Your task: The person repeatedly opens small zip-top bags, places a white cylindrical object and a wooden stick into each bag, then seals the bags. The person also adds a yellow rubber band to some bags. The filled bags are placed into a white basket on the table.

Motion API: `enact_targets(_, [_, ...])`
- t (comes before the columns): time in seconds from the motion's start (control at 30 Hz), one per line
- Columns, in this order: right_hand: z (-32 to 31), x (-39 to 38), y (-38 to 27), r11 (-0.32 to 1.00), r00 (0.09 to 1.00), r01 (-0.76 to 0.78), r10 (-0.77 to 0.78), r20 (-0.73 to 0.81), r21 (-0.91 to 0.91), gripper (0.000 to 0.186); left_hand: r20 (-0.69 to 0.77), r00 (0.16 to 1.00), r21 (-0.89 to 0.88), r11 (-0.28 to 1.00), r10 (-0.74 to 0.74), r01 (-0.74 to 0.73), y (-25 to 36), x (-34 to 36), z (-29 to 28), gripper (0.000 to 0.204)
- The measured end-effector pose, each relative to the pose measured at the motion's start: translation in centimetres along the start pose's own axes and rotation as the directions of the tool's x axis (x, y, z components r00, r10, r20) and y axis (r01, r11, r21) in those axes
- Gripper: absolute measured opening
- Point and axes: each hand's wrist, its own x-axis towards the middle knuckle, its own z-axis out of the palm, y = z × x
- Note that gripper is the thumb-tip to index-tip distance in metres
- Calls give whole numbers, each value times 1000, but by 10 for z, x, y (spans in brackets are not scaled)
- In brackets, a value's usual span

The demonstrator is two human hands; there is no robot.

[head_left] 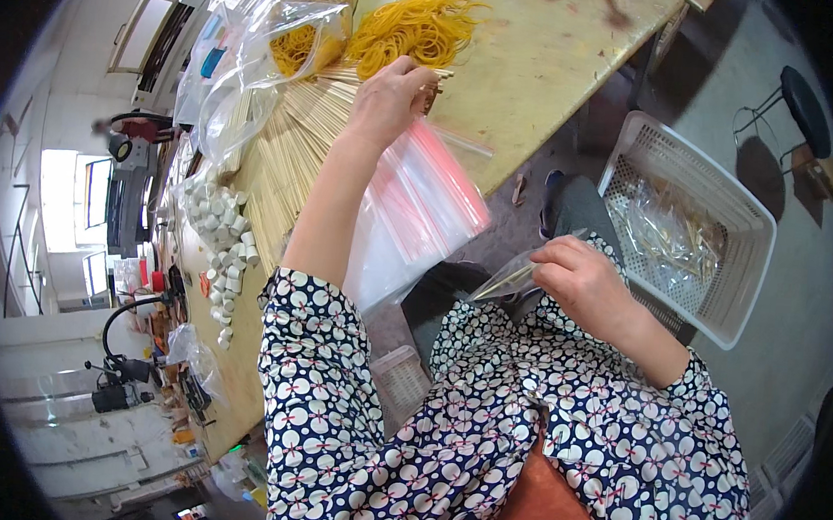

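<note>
My left hand (387,100) reaches over the table with its fingers curled closed at the ends of thin wooden sticks (296,141), which lie fanned out in a wide pile. Its fingertips are partly hidden. Below that wrist, a stack of clear zip bags (424,199) with red closure strips hangs over the table edge. Over my lap, my right hand (580,280) grips a small clear bag (510,276) that has a few sticks inside. A heap of yellow rubber bands (414,29) sits just beyond my left hand.
White cylindrical pieces (225,236) are heaped left of the sticks. An opened clear plastic bag (296,42) holds more rubber bands. On my right stands a white perforated basket (761,250) with filled clear bags inside. A dark round stool (806,111) is farther off on the floor.
</note>
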Motion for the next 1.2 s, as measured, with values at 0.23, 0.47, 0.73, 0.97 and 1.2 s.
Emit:
enact_targets(0.23, [2, 4, 1, 1000, 999, 15, -14, -49, 14, 14, -13, 992, 83, 989, 124, -123, -11, -4, -2, 19])
enact_targets(0.47, [1, 4, 2, 1000, 999, 26, -26, -28, -9, 12, -276, 941, 126, 978, 195, -166, -7, -20, -6, 15])
enact_targets(0.73, [1, 7, 5, 999, 1000, 3, -3, 0, -50, 8, -751, 660, -199, 953, 1, -227, 43, -65, -67, 16])
enact_targets(0.97, [-4, 6, 7, 999, 1000, 14, -14, 9, -30, 10, -716, 244, -697, 662, -654, -274, 112, -203, -116, 16])
enact_targets(1.2, [-1, 12, 1, 996, 995, 67, -62, 80, -55, 13, -566, 431, -809, 576, -703, -122, 159, -272, -69, 9])
